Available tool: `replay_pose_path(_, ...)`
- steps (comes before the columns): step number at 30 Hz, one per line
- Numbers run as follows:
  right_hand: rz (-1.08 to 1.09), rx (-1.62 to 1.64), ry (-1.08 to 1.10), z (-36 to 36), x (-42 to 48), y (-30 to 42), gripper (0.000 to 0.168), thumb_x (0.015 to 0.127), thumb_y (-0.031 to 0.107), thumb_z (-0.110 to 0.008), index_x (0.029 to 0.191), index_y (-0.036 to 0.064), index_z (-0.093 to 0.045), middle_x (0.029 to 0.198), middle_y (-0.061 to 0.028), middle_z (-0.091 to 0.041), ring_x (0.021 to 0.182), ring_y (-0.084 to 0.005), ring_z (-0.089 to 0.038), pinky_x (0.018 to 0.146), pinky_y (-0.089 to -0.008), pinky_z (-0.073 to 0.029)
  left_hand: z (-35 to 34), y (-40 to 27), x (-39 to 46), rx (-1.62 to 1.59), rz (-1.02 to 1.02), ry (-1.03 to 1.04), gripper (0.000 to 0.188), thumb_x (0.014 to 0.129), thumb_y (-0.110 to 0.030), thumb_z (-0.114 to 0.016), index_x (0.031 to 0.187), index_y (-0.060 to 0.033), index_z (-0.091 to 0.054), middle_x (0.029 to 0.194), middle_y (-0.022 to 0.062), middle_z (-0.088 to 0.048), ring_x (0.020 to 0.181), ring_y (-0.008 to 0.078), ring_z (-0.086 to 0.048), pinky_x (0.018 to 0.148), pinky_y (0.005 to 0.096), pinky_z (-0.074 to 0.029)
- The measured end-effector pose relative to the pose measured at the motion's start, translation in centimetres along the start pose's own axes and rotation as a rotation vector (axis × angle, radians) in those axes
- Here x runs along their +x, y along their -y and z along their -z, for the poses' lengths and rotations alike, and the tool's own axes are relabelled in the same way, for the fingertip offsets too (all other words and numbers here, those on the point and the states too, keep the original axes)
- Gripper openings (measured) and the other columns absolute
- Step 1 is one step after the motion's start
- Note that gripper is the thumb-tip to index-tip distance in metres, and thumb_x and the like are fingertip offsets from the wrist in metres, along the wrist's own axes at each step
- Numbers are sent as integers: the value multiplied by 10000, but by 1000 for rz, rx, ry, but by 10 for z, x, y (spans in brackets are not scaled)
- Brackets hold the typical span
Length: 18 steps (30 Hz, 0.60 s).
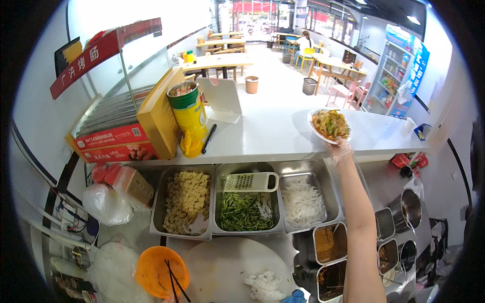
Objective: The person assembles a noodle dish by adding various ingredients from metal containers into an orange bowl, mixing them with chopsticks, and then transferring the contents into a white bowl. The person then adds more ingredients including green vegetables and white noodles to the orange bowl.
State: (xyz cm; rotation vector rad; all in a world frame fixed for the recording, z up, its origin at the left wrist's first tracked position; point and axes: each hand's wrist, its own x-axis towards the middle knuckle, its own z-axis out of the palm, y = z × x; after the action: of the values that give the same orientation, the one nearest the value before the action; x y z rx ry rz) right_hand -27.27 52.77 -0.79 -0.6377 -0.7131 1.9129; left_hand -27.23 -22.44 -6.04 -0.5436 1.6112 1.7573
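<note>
My right hand (341,148), in a clear plastic glove, grips the near rim of a white plate (312,128) heaped with sauced noodles and green shreds (330,123). It is over the white counter, arm stretched forward. At the bottom edge a sliver of my left hand (167,299) shows by an orange plastic bowl (146,270); most of it is cut off. Dark chopsticks (175,278) lean in the bowl, and whether the left fingers hold bowl or chopsticks cannot be told. A round white board (227,265) with a crumpled white plastic bag (265,286) lies right of the bowl.
Steel pans hold spongy tan chunks (189,197), green shreds (242,216) under a white grater (248,181), and white noodles (303,200). Sauce containers (327,244) flank my right arm. On the counter (273,132) stand a yellow-green can (189,110) and a glass-fronted sausage roller (125,91). A seated person (304,45) is far off.
</note>
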Motion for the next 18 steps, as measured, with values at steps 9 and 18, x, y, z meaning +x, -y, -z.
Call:
replay_pose_path(9,19,-18,170,11,13,-12,492,872,344,-570,1177,-21,-445,1118,-171,-535,962,-279,-574,704,-267,-519,23,22,3,-90,1,60,228,937,-264,-470,890,-49,-532,566,3,-434,434,115,-406,398,282,-386)
replay_pose_path(18,-224,-1221,723,-138,-264,-191,205,904,294,-517,938,120,-622,742,-41,-582,657,-164,-545,593,-293,-478,-3,10,8,-109,141,89,293,921,-293,-524,730,-73,-496,536,5,-429,457,115,-411,457,241,-357)
